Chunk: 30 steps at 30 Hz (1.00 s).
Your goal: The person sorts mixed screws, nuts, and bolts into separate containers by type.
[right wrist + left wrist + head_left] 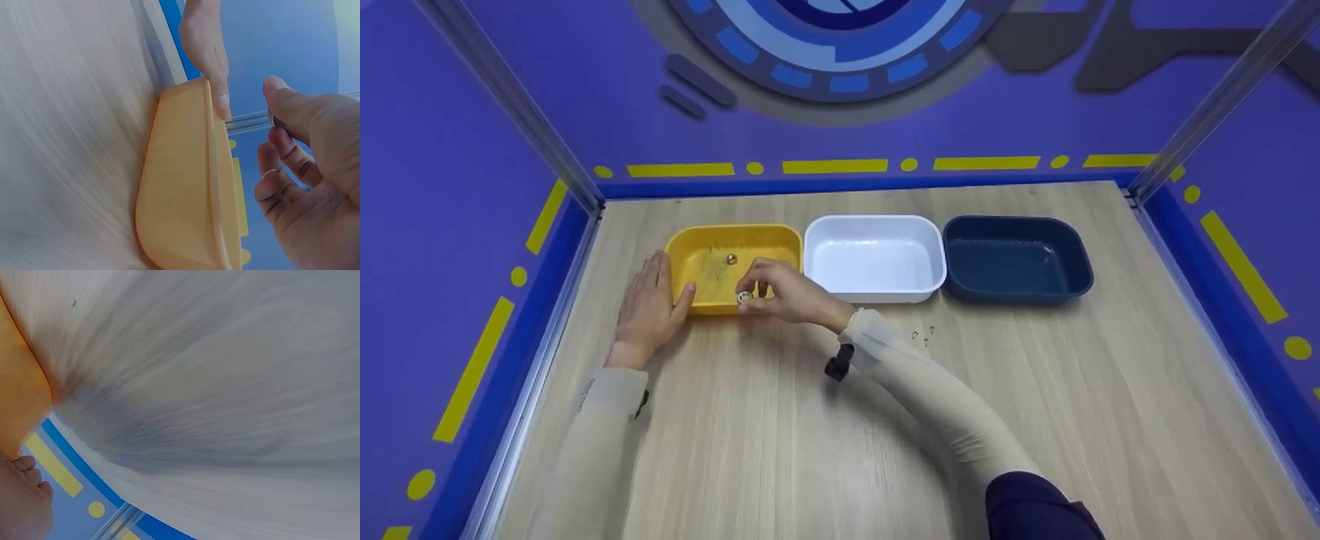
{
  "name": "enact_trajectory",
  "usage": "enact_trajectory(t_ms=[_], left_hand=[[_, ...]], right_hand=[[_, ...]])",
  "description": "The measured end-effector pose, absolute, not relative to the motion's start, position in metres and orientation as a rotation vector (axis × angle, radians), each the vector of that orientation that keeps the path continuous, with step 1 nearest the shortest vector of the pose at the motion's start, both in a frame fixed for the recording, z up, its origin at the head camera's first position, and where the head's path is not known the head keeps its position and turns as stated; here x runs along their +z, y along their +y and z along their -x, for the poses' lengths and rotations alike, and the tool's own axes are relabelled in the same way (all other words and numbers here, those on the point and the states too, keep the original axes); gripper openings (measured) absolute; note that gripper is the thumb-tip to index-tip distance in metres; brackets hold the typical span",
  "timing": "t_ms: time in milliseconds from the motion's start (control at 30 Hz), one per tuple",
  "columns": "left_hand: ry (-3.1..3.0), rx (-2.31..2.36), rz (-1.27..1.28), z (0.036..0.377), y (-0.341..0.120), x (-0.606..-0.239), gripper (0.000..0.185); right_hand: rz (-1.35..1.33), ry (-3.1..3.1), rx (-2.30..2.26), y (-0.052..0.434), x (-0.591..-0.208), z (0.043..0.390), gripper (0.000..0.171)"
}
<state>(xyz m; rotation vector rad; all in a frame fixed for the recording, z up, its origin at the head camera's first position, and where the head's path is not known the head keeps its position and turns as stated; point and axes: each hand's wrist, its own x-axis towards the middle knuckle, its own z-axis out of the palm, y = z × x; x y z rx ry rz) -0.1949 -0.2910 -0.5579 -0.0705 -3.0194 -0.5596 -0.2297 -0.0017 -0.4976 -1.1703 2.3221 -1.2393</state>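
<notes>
A yellow tray (712, 241) sits at the left of a row of trays on the wooden table. My left hand (654, 296) lies flat against its left side, fingers straight, thumb (216, 84) touching the front rim. Over that front rim my right hand (751, 289) pinches a small silvery round part (745, 297) between thumb and fingers; only a sliver of the part (271, 118) shows in the right wrist view. A small metal nut (730, 259) lies inside the yellow tray (185, 185). The left wrist view catches just the tray's corner (22, 394) and my left hand (22, 500).
A white tray (874, 225) and a dark blue tray (1016, 225) stand to the right of the yellow one, touching in a row. A few tiny metal parts (922, 334) lie on the table (1035, 420) in front of the white tray. Purple walls enclose the table.
</notes>
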Motion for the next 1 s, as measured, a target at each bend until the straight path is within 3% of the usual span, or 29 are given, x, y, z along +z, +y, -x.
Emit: enact_trajectory(t_ms=[1000], left_hand=[[-3.033, -0.564, 0.079, 0.195, -0.292, -0.557, 0.087]], right_hand=[[1.092, 2.562, -1.145, -0.026, -0.482, 0.254, 0.029]])
